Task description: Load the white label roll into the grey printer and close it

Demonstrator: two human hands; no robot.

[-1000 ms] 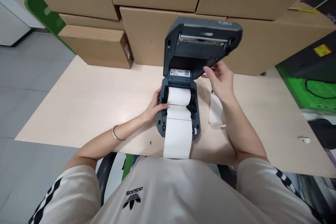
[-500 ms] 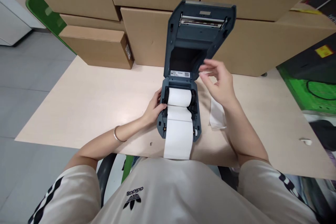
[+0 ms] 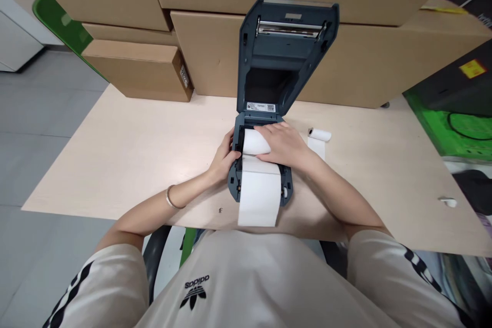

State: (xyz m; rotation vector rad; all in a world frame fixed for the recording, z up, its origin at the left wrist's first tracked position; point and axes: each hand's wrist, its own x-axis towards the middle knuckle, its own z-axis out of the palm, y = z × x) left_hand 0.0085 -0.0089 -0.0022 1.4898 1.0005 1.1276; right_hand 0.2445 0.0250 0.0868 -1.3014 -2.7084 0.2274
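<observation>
A dark blue-grey label printer (image 3: 233, 178) stands on the table before me, its lid (image 3: 288, 56) tilted up and back. Inside lies a white paper roll (image 3: 253, 142), and a strip of its paper (image 3: 259, 199) runs out over the printer's front towards my body. My left hand (image 3: 223, 159) grips the printer's left side, thumb on the upper edge. Over the right part of the roll lies my right hand (image 3: 286, 144), its fingers at the far side and its thumb at the near side. That hand hides the roll's right end and holder.
Cardboard boxes (image 3: 215, 56) line the back of the table (image 3: 154, 143), with a smaller flat box (image 3: 134, 74) at left. Right of the printer lies a small white paper roll (image 3: 321, 135), partly unrolled. A small white object (image 3: 449, 201) lies farther right.
My right hand has come down and left, from the air beside the lid onto the paper roll. The small roll on the table now shows. My left hand keeps its hold.
</observation>
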